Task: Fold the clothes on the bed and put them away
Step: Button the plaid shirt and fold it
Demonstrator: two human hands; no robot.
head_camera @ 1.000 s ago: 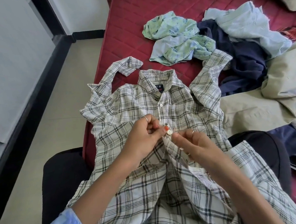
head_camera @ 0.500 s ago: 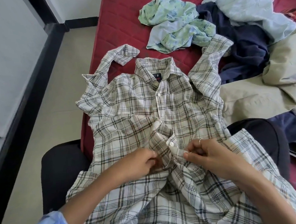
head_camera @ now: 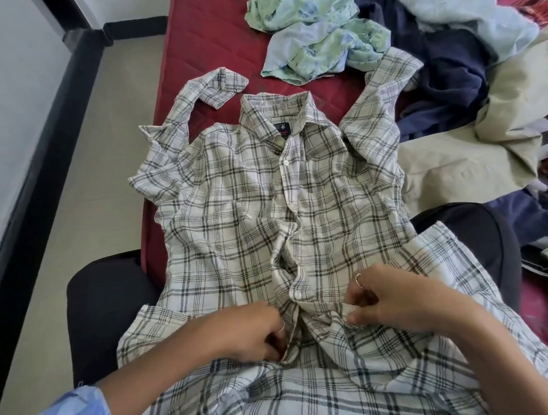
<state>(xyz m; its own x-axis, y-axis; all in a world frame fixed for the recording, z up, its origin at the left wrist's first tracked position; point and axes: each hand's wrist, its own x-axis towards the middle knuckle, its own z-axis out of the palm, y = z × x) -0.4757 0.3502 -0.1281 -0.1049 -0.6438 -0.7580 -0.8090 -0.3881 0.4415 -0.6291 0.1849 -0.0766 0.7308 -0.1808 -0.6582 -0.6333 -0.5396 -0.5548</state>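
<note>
Your left hand (head_camera: 252,333) curls in, pinching the shirt (head_camera: 234,210) at its front opening; your right hand (head_camera: 399,299) pinches the facing edge just right of it. The shirt lies front-up, collar far, spread from your lap onto the bed (head_camera: 215,33).

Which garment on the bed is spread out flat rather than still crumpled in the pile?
The plaid shirt: it lies collar-up and spread open, gripped by both hands at its placket. The green floral garment and navy garment lie bunched behind it.
</note>
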